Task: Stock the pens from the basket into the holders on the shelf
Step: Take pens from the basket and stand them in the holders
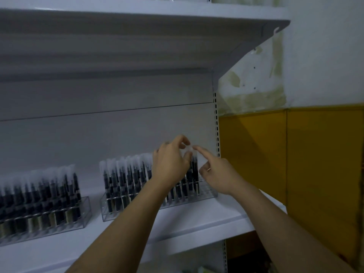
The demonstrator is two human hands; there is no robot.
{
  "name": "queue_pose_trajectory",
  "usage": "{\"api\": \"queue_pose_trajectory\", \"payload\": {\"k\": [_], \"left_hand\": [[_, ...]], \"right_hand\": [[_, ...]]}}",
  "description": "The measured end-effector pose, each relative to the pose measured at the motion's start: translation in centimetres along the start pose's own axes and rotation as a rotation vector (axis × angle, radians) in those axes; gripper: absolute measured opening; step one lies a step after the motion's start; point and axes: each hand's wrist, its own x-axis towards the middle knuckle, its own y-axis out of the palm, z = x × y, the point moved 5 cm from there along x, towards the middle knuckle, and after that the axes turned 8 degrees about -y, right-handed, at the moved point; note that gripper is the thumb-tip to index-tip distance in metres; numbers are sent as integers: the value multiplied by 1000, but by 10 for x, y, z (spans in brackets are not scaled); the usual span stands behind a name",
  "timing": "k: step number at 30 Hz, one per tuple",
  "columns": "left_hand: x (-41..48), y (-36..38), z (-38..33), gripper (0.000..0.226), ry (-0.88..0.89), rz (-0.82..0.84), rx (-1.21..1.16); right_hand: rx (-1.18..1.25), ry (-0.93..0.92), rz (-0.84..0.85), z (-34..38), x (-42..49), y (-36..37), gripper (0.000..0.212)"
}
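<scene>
While we faced the white shelf (197, 219), both hands were raised over the clear holder (110, 211) that stood near the shelf's right edge. Our left hand (171, 164) was curled, with its thumb and forefinger pinching the clear top of a sleeved pen (194, 164). That pen stood upright at the right end of the holder, close to the back panel. The frame was too blurred for us to say whether its lower end was already seated in a slot.

Our right hand (218, 174) held its forefinger out straight, with the tip touching the same clear sleeve top from the right. Its other fingers were folded in and held nothing. A ring (208, 169) showed on one of them.

The rest of that holder was packed with dark pens (126, 180) in frosted sleeves, all upright and in rows. Our left forearm crossed in front of its middle.

A second holder (84, 211), also full of dark pens, stood farther along toward the shelf's left edge, apart from the first. Above both ran the underside of another white shelf (137, 36). Past the perforated upright (216, 125) at the right edge, we saw a wall with yellow panels (256, 154) below stained white plaster.
</scene>
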Motion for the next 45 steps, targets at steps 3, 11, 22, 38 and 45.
{"api": "queue_pose_trajectory", "payload": {"k": [3,11,22,38,45], "left_hand": [[0,3,-1,20,22,-71,87],[7,6,8,24,-41,57,300],[-31,-14,3,54,88,18,398],[-171,-84,53,48,50,-22,384],[-242,-103,94,46,-22,-9,446]], "right_hand": [[12,22,48,2,-6,1,73],[4,39,119,5,-7,2,80],[-34,67,64,19,-28,-2,91],[-53,-90,102,110,-116,64,63],[-52,-129,227,128,-166,127,58]]}}
